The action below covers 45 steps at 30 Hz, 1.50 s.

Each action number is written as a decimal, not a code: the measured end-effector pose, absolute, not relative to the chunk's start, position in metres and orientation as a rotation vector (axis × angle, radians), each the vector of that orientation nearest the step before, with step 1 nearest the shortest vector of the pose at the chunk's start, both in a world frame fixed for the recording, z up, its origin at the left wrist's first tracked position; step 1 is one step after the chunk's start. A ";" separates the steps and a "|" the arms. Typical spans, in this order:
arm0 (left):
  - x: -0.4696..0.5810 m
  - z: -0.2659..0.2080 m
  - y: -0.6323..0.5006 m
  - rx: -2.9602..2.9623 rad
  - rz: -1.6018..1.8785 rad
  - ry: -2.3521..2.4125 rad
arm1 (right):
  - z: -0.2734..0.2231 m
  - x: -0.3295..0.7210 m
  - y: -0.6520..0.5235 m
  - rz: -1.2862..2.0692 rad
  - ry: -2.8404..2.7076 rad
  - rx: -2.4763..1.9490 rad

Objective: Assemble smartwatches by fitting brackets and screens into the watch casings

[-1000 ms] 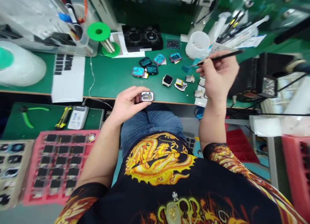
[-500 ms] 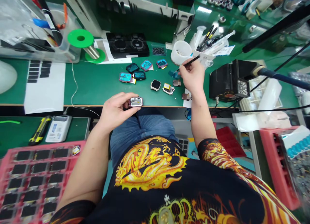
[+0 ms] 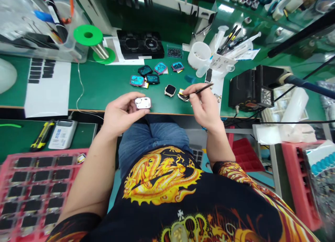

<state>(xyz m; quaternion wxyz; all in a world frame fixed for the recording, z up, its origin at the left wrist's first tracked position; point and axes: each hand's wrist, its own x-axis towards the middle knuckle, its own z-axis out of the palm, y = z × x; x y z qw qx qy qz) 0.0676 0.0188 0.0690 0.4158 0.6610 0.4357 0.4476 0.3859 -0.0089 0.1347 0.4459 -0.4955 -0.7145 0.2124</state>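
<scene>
My left hand (image 3: pixel 121 113) holds a small watch case (image 3: pixel 142 103) between thumb and fingers near the bench's front edge, its pale inner side facing up. My right hand (image 3: pixel 205 104) is closed around slim black tweezers (image 3: pixel 200 90). Their lower end reaches an opened watch part with a yellow piece (image 3: pixel 181 92), partly hidden by my fingers. A watch with a black screen (image 3: pixel 170 90) lies between the hands. Behind it sit several watch cases with blue film, one of them a purple-rimmed case (image 3: pixel 137 80). A loose scrap of blue film (image 3: pixel 190 78) rests on the green mat.
A white tub (image 3: pixel 199 55) and a holder of pens and syringes stand at the back right. A black box-shaped device (image 3: pixel 250 87) is on the right. A green wire spool (image 3: pixel 88 35) stands back left. Pink trays (image 3: pixel 86 168) flank my body.
My right hand has come toward me with the tweezers, from the blue film to the opened watch part. The film stays on the mat. The watch case in my left hand has tilted.
</scene>
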 end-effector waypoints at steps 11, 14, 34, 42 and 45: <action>0.065 0.061 0.040 1.123 1.536 1.178 | 0.086 0.324 0.004 0.098 -2.433 -1.394; 0.069 0.065 0.040 1.098 1.573 1.149 | 0.070 0.321 0.005 0.056 -2.315 -1.390; 0.047 0.078 0.011 1.872 1.173 1.504 | 0.107 0.450 0.033 0.054 -2.110 -1.942; 0.047 0.080 0.011 2.079 0.977 1.549 | 0.095 0.450 0.047 0.092 -2.013 -1.859; 0.043 0.075 0.017 2.109 0.962 1.605 | 0.093 0.450 0.047 0.088 -2.012 -1.848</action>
